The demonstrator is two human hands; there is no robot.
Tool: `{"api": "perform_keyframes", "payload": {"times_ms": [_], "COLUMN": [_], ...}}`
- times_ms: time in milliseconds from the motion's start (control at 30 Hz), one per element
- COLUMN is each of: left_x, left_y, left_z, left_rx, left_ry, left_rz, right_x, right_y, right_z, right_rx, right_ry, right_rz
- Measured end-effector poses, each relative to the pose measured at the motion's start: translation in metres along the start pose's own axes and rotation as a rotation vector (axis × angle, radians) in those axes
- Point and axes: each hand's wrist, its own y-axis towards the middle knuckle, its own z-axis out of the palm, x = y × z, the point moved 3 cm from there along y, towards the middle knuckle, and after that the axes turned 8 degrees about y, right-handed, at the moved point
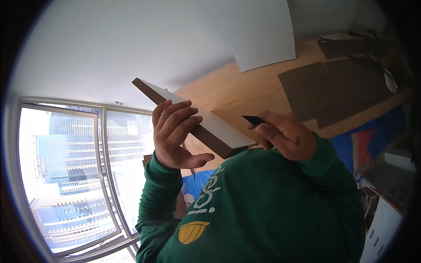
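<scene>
A narrow white-faced board point(215, 125) with a brown edge lies slantwise in front of my chest, its near end against my sweatshirt. My left hand point(173, 136) holds it by the brown edge, fingers bent over the side and the thumb stretched along below. To the right of the board, my right hand point(285, 133) is closed around a small knife with a dark, pointed blade point(252, 120). The blade points left, toward the board, and is apart from it. The knife's handle is hidden inside the fist.
Beyond my hands stretches a wooden worktop point(258, 83) bearing dark brown sheets point(333, 92). A pale panel point(263, 35) stands at its far side. Blue cloth or plastic point(368, 136) hangs at the right, above a white cabinet point(383, 228). On the left is a large window point(70, 175).
</scene>
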Motion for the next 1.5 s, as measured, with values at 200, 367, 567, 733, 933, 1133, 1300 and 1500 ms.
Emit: {"api": "perform_keyframes", "payload": {"times_ms": [200,367,567,733,933,1133,1300,1500], "left_x": [-0.059,-0.078,-0.094,-0.091,-0.098,-0.115,-0.121,-0.127], "left_y": [-0.011,-0.031,-0.079,-0.114,-0.149,-0.175,-0.191,-0.197], "left_z": [0.010,0.018,0.006,-0.007,-0.015,-0.001,-0.007,-0.015], "left_rx": [-0.084,-0.175,-0.371,-0.545,-0.651,-0.837,-0.887,-1.025], "left_ry": [0.055,0.111,0.050,0.004,-0.125,-0.154,-0.142,0.066], "left_rz": [-0.256,-0.356,-0.507,-0.528,-0.649,-0.736,-0.790,-1.031], "right_x": [0.001,-0.008,-0.009,-0.015,-0.015,-0.013,-0.010,-0.007], "right_y": [0.009,0.022,0.027,0.017,-0.004,-0.017,-0.002,0.021], "right_z": [0.002,0.001,0.023,0.053,0.086,0.113,0.125,0.127], "right_rx": [0.070,0.105,0.210,0.248,0.172,0.218,0.374,0.466], "right_ry": [-0.073,0.037,0.002,-0.054,-0.089,-0.180,-0.244,-0.119], "right_rz": [-0.073,0.002,-0.002,-0.001,-0.002,-0.017,-0.117,-0.048]}}
